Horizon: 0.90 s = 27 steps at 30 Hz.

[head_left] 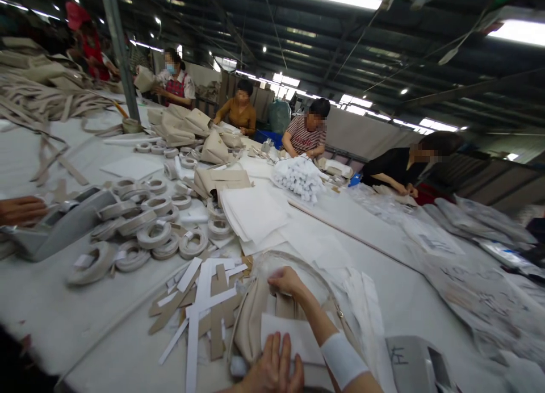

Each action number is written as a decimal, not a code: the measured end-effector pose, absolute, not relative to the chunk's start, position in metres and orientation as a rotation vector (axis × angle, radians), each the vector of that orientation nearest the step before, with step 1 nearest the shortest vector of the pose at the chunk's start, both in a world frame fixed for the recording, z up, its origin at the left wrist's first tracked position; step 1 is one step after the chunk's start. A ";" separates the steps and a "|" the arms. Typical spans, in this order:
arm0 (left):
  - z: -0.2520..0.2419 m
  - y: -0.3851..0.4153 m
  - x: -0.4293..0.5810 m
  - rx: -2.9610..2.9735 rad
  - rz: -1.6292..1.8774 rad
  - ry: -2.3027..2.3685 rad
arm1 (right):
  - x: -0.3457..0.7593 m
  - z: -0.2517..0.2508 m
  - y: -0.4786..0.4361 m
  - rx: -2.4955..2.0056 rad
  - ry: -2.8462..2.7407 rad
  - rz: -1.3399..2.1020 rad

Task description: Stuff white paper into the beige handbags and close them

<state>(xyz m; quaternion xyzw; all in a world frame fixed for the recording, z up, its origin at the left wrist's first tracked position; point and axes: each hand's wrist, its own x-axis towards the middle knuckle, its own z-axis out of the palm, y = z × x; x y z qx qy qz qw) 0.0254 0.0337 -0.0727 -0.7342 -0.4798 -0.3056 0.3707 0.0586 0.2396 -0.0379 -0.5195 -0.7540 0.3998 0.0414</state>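
Note:
A beige handbag (249, 319) with a thin strap (336, 302) lies in front of me at the table's near side. Across its front rests a white sheet (293, 336). My left hand (275, 362) lies on the sheet's lower part, its fingers stretched out. Higher up, my right hand (287, 281), with a white band (344, 359) around the forearm, has its fingers curled in a pinch at the bag's upper part. Exactly which bit of the bag is pinched is hard to see. Clear plastic shows around the bag's top.
Left of the bag lie loose white and beige strips (208, 302) and several rolled beige straps (155, 234). Grey tape dispensers stand at left (63, 222) and lower right (419, 364). White sheets (255, 211) lie beyond. A co-worker's hand (21, 210) reaches in from the left; several people work across the table.

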 end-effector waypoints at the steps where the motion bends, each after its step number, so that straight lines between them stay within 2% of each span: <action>1: -0.072 0.033 0.025 -1.888 -0.777 -1.236 | 0.059 -0.035 0.240 -1.590 -2.339 1.235; 12: -0.071 0.035 0.021 -1.900 -0.711 -1.189 | 0.038 0.007 0.251 -1.407 -2.279 1.122; 17: -0.071 0.033 0.020 -1.965 -0.699 -1.205 | 0.067 0.032 0.203 -1.291 -2.264 1.106; 21: -0.076 0.031 0.022 -2.093 -0.613 -1.227 | 0.110 0.010 0.134 -1.159 -2.270 1.202; 27: -0.088 0.028 0.026 -2.147 -0.500 -1.179 | 0.143 -0.037 0.086 -1.192 -2.213 1.027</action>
